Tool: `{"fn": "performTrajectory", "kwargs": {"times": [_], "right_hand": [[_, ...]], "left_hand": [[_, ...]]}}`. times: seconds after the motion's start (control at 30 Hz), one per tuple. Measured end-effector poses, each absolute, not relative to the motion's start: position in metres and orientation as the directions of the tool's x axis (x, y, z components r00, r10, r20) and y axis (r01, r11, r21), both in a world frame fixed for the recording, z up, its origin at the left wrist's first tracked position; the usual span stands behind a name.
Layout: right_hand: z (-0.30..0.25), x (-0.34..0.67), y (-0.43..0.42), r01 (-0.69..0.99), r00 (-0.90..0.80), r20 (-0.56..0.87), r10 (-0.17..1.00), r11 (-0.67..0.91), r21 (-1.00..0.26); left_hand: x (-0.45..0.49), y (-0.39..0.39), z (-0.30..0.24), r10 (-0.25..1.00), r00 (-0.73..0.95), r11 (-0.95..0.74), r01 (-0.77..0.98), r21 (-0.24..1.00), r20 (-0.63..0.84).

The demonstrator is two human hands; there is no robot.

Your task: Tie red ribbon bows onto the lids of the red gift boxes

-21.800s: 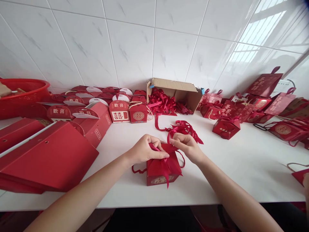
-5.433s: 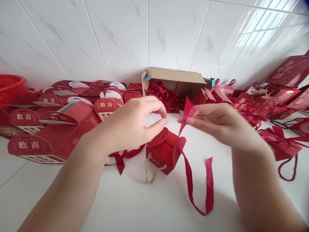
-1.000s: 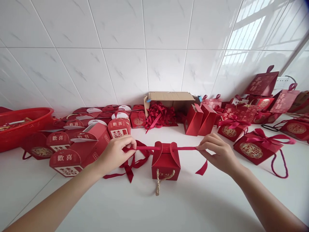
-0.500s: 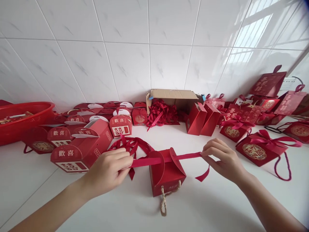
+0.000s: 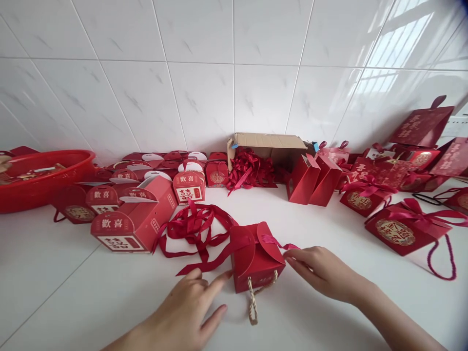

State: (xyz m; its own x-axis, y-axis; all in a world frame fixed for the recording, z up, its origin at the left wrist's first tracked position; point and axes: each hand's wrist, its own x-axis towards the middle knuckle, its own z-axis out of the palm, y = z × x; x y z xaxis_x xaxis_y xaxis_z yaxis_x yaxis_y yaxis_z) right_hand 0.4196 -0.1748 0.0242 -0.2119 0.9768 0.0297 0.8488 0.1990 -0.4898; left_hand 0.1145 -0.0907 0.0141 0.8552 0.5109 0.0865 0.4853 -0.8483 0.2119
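Observation:
A small red gift box [image 5: 258, 265] with curved top flaps stands in front of me, a twisted rope handle [image 5: 252, 304] hanging from its near side. Through its flaps runs a red ribbon [image 5: 215, 263]; the left end lies loose on the table and the right end reaches my right hand [image 5: 316, 268]. The thumb and fingers of that hand pinch the ribbon close to the box's right side. My left hand [image 5: 193, 309] holds nothing, its fingers apart, with the index fingertip at the box's left side. Behind it lies a tangle of loose ribbon [image 5: 195, 226].
Printed red boxes [image 5: 127, 224] stand to the left, near a red basin [image 5: 47, 180]. At the back, a cardboard carton [image 5: 270, 141] holds bunched ribbon. Two tall red boxes [image 5: 314, 180] and several bow-tied boxes [image 5: 405, 226] stand to the right, before a tiled wall.
My left hand has let go of the ribbon and moved down beside the box. My right hand has come lower and nearer the box. The ribbon's left part has dropped slack onto the table.

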Motion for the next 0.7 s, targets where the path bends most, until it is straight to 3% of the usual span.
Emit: {"fn": "performTrajectory", "kwargs": {"times": [0.07, 0.17, 0.23, 0.3, 0.37, 0.43, 0.53, 0.7], "right_hand": [[0.012, 0.412, -0.17, 0.862, -0.124, -0.001, 0.992, 0.107, -0.495], [-0.001, 0.407, -0.166, 0.69, -0.001, -0.033, 0.999, -0.023, -0.723], [-0.003, 0.407, -0.166, 0.421, 0.041, -0.022, 0.999, -0.038, -0.906], [0.002, 0.406, -0.164, 0.078, 0.063, 0.015, 0.998, 0.01, -0.997], [0.008, 0.404, -0.162, -0.243, 0.111, 0.054, 0.992, 0.08, -0.967], [0.014, 0.4, -0.158, -0.422, 0.206, 0.067, 0.976, 0.15, -0.894], [0.02, 0.395, -0.153, -0.472, 0.333, 0.062, 0.941, 0.223, -0.853], [0.029, 0.396, -0.151, -0.35, 0.446, 0.135, 0.885, 0.311, -0.883]], "left_hand": [[0.124, -0.094, 0.003, 0.6, 0.797, -0.776, 0.562, 0.286, 0.062], [0.134, -0.091, -0.004, 0.744, 0.668, -0.533, 0.586, 0.61, 0.008], [0.139, -0.088, 0.002, 0.81, 0.586, -0.284, 0.412, 0.866, -0.013], [0.143, -0.084, 0.015, 0.871, 0.491, -0.045, 0.109, 0.993, -0.014], [0.148, -0.079, 0.028, 0.926, 0.374, 0.138, -0.202, 0.97, -0.054], [0.153, -0.072, 0.04, 0.949, 0.282, 0.26, -0.437, 0.861, -0.144], [0.158, -0.061, 0.053, 0.945, 0.223, 0.326, -0.601, 0.729, -0.239], [0.158, -0.055, 0.065, 0.967, 0.166, 0.256, -0.668, 0.698, -0.195]]}}
